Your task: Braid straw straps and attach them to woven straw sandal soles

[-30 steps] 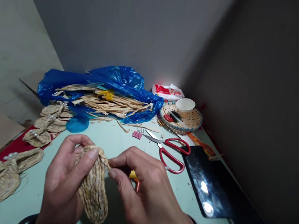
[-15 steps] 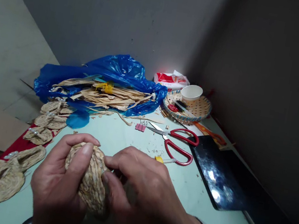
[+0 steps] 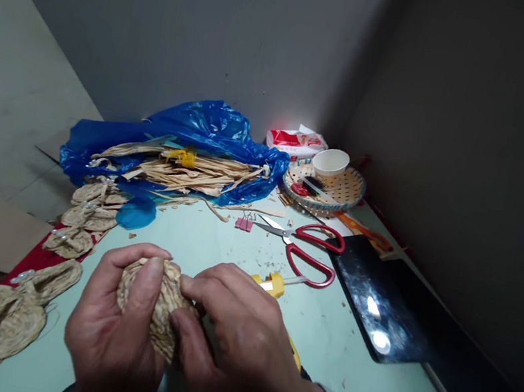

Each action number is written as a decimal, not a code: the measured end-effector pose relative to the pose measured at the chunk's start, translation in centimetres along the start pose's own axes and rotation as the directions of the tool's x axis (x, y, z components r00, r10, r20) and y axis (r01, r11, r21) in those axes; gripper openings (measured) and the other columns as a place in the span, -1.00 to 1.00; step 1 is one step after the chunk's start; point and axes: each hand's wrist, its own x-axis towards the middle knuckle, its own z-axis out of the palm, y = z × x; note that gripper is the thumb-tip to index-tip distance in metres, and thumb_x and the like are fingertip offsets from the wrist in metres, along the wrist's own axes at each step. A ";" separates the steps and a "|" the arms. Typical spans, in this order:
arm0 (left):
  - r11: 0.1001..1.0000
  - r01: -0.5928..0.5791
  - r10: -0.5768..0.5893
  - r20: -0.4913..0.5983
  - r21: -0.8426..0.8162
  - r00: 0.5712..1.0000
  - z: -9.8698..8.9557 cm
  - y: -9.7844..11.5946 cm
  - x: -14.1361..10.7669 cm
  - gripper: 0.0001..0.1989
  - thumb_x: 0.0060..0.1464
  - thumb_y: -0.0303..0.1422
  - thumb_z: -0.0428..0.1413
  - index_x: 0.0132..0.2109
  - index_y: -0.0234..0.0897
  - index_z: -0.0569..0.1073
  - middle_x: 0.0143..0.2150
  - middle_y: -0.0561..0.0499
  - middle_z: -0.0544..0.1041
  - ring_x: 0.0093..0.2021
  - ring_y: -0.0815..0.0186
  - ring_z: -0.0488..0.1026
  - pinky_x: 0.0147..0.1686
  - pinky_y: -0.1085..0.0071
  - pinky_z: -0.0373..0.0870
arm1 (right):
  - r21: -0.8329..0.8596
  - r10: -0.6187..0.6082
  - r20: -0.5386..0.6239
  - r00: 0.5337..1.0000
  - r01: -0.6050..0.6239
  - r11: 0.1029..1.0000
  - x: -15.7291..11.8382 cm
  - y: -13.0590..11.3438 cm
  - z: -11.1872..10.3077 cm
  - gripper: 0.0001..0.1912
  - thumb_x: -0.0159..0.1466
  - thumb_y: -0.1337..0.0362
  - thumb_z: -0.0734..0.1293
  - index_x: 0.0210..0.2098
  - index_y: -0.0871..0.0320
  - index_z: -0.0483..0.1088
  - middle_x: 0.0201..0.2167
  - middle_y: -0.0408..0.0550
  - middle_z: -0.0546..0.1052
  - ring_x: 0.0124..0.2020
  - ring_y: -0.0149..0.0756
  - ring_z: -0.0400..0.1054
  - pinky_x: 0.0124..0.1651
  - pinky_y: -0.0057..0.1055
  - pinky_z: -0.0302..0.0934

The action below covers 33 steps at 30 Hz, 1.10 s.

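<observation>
A coiled, woven straw piece (image 3: 166,304) is held up in front of me over the table. My left hand (image 3: 118,319) wraps round its left side, thumb pressed on the face. The fingers and thumb of my right hand (image 3: 229,325) pinch its right edge. Part of the piece is hidden behind both hands. A yellow glue gun (image 3: 273,284) lies partly covered by my right hand. Along the left edge lie several similar straw pieces with small clear beads; the nearest straw piece (image 3: 0,315) is the largest.
Red-handled scissors (image 3: 292,232) lie open beside a pink binder clip (image 3: 243,224). Behind are a straw bundle (image 3: 195,171) on a blue plastic bag (image 3: 214,121) and a woven basket (image 3: 349,191) holding a white bowl (image 3: 330,161). A dark glossy tablet (image 3: 373,310) lies at right.
Both hands and the straw piece have shifted slightly, and my right fingers have moved a little along its edge. More of the yellow glue gun shows now.
</observation>
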 end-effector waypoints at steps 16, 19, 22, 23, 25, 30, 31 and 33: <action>0.947 0.067 -0.015 0.164 -0.314 0.986 -0.2 -0.4 2.1 -0.86 0.03 -0.20 0.32 -0.32 -0.13 0.60 -0.34 0.16 0.52 -0.33 0.38 0.39 -0.35 0.57 0.34 | 0.014 0.133 0.339 0.931 -0.146 0.989 1.6 -1.1 -3.2 -0.68 0.33 0.45 0.26 0.06 0.13 0.40 -0.01 0.02 0.57 0.01 -0.16 0.45 0.08 -0.22 0.28; 0.946 0.131 -0.053 0.258 -0.298 0.965 -0.6 0.0 3.0 -0.82 -0.07 -0.22 0.37 -0.34 -0.22 0.67 -0.31 0.06 0.62 -0.23 0.29 0.46 -0.23 0.52 0.39 | -0.032 0.137 0.360 0.923 -0.135 0.990 3.1 -1.3 -4.7 -0.69 0.33 0.43 0.26 0.04 0.17 0.44 -0.04 0.06 0.59 -0.02 -0.12 0.45 0.04 -0.19 0.28; 0.940 0.187 -0.092 0.319 -0.284 0.943 -1.0 0.5 4.0 -0.72 -0.11 -0.18 0.36 -0.30 -0.29 0.70 -0.23 -0.09 0.68 -0.13 0.14 0.52 -0.15 0.39 0.45 | -0.075 0.161 0.388 0.907 -0.143 0.987 4.5 -1.5 -6.2 -0.69 0.30 0.43 0.25 -0.01 0.20 0.49 -0.14 0.04 0.62 -0.12 -0.16 0.46 -0.05 -0.25 0.28; 0.937 0.185 -0.093 0.298 -0.296 0.950 -1.1 0.6 4.4 -0.71 -0.09 -0.14 0.34 -0.29 -0.26 0.71 -0.21 -0.08 0.69 -0.11 0.14 0.52 -0.14 0.39 0.46 | -0.087 0.164 0.397 0.903 -0.141 0.986 4.8 -1.5 -6.5 -0.68 0.28 0.43 0.25 -0.03 0.19 0.51 -0.19 0.01 0.62 -0.18 -0.19 0.45 -0.09 -0.28 0.27; 0.934 0.173 -0.096 0.247 -0.312 0.964 -1.4 0.7 5.3 -0.75 -0.03 -0.13 0.30 -0.26 -0.18 0.70 -0.20 -0.02 0.67 -0.13 0.23 0.51 -0.18 0.45 0.46 | -0.112 0.180 0.406 0.896 -0.147 0.983 5.3 -1.5 -7.1 -0.67 0.20 0.45 0.25 -0.09 0.19 0.53 -0.29 -0.04 0.60 -0.29 -0.24 0.41 -0.19 -0.34 0.24; 0.964 0.137 -0.081 0.237 -0.230 0.968 -1.5 0.0 6.6 -0.76 -0.18 -0.28 0.43 -0.31 -0.21 0.64 -0.38 0.12 0.57 -0.39 0.42 0.43 -0.34 0.58 0.39 | -0.109 0.224 0.405 0.887 -0.196 0.975 6.2 -1.3 -7.8 -0.68 0.08 0.43 0.26 -0.21 0.20 0.54 -0.31 -0.07 0.57 -0.30 -0.27 0.37 -0.28 -0.40 0.18; 0.971 0.136 -0.082 0.264 -0.195 0.961 -1.4 -0.2 6.6 -0.74 -0.20 -0.28 0.45 -0.32 -0.24 0.63 -0.43 0.11 0.55 -0.43 0.41 0.42 -0.37 0.56 0.39 | -0.097 0.223 0.417 0.881 -0.201 0.975 6.3 -1.2 -7.9 -0.68 0.07 0.42 0.25 -0.21 0.21 0.54 -0.29 -0.06 0.58 -0.28 -0.26 0.38 -0.26 -0.40 0.19; 0.984 0.119 -0.072 0.317 -0.133 0.946 -1.1 -0.7 6.5 -0.73 -0.20 -0.25 0.45 -0.36 -0.27 0.61 -0.51 0.11 0.51 -0.49 0.39 0.40 -0.44 0.53 0.36 | -0.071 0.212 0.438 0.873 -0.201 0.977 6.5 -1.0 -8.1 -0.66 0.07 0.42 0.24 -0.21 0.22 0.55 -0.27 -0.04 0.58 -0.26 -0.26 0.40 -0.26 -0.41 0.20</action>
